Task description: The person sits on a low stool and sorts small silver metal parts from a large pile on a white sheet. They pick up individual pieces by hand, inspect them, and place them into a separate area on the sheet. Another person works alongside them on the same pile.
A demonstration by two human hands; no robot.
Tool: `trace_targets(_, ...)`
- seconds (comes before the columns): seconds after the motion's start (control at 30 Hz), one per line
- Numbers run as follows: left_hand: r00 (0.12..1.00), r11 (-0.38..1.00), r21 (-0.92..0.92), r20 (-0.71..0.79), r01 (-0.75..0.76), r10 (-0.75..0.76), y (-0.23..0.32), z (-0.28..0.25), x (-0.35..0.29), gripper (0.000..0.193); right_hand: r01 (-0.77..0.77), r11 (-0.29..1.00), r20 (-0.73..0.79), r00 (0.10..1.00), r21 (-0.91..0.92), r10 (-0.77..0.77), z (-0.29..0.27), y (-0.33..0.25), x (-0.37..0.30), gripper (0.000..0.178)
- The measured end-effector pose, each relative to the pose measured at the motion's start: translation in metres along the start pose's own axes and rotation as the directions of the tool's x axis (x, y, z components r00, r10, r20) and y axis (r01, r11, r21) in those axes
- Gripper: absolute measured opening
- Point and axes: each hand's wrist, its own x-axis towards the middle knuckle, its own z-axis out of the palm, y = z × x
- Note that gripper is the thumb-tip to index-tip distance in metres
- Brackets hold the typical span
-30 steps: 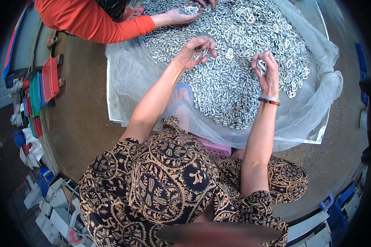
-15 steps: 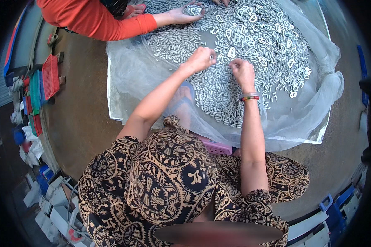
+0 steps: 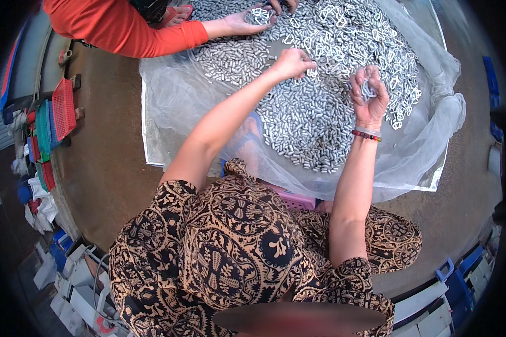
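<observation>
A broad heap of small silvery cylindrical metal pieces (image 3: 303,126) is spread in front of me, with many flat, open-frame metal links (image 3: 396,101) strewn over its right and far parts. Over the middle of the heap, my left hand (image 3: 294,63) is closed, fingertips pressed together beside some links; whatever they pinch is too small to make out. My right hand (image 3: 370,100) is turned palm up above the right side, its fingers curled round a few metal links (image 3: 367,89).
Sheer white netting (image 3: 174,101) lies under the heap on a pale sheet. Across from me, a co-worker in a red sleeve (image 3: 174,42) holds links in an open palm (image 3: 253,23). A pink basket (image 3: 292,199) is near my knees; a red crate (image 3: 63,108) stands left.
My right hand has moved right and turned palm up, showing links in its fingers. My left hand has shifted slightly away from me and to the right. The co-worker's palm has moved slightly left.
</observation>
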Motion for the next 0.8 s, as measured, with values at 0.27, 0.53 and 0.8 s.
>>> trace_targets(0.27, 0.814, 0.734, 0.430, 0.005, -0.526, 0.581, -0.014, 0.023, -0.009, 0.023, -0.452, 0.406, -0.541, 0.830, -0.794, -0.134, -0.019, -0.007, 0.011, 0.027)
trace_targets(0.53, 0.974, 0.961, 0.156, 0.034, -0.227, 0.224, -0.018, -0.051, -0.056, 0.027, -0.290, -0.706, -0.296, 0.948, -0.646, -0.118, -0.043, 0.053, 0.035, 0.020)
trace_targets(0.8, 0.989, 0.985, 0.153, 0.132, -0.085, 0.064, -0.023, -0.069, -0.063, 0.017, -0.160, -0.501, -0.338, 0.897, -0.850, 0.286, -0.034, 0.070, 0.016, 0.014)
